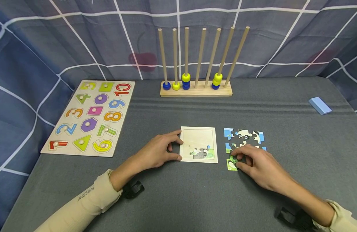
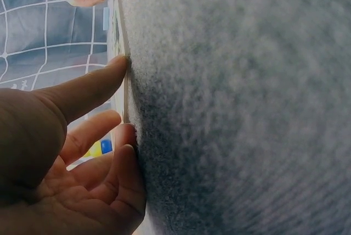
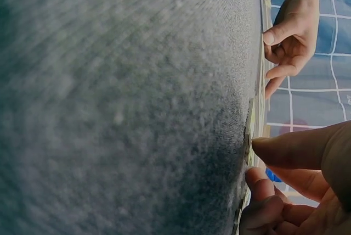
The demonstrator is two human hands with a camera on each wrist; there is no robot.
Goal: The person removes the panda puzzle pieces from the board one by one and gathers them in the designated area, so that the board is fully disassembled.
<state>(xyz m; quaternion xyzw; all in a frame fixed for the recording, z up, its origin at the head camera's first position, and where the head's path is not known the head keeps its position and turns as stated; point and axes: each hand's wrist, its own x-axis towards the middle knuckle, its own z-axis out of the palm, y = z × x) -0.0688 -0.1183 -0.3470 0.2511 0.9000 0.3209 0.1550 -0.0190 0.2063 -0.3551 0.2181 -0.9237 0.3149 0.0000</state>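
Note:
A square wooden puzzle tray (image 1: 197,137) lies on the table, with some joined panda puzzle pieces (image 1: 203,153) in its lower right part. My left hand (image 1: 156,151) touches the tray's left edge, thumb at the lower corner and forefinger higher up. To the tray's right, my right hand (image 1: 261,169) has thumb and forefinger around a green puzzle piece (image 1: 231,164) that appears flat on the table. Other loose panda pieces (image 1: 243,133) lie in rows behind and partly under this hand. In the right wrist view the thumb (image 3: 269,150) meets the piece's edge.
A wooden number and shape board (image 1: 88,120) lies at the left. At the back stands a peg rack (image 1: 195,92) with blue and yellow beads on some pegs. A light blue block (image 1: 320,105) sits far right, and a checked cloth (image 1: 108,38) hangs behind the table.

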